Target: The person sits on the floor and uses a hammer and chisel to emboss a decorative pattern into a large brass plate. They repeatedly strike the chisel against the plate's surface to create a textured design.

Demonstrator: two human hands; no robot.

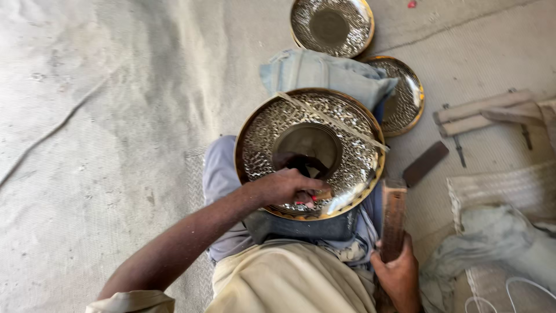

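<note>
Fingers of the left hand (285,186) pinch a small tool against the round hammered brass plate (310,153) on the lap; right hand (399,272) grips a wooden mallet (394,217). Steady plate, strike squarely.

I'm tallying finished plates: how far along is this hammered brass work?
Two hammered brass plates lie set aside on the floor. The large plate on the lap is in hand: left hand on its rim, right hand gripping a wooden block. What remains cannot be told.
</note>
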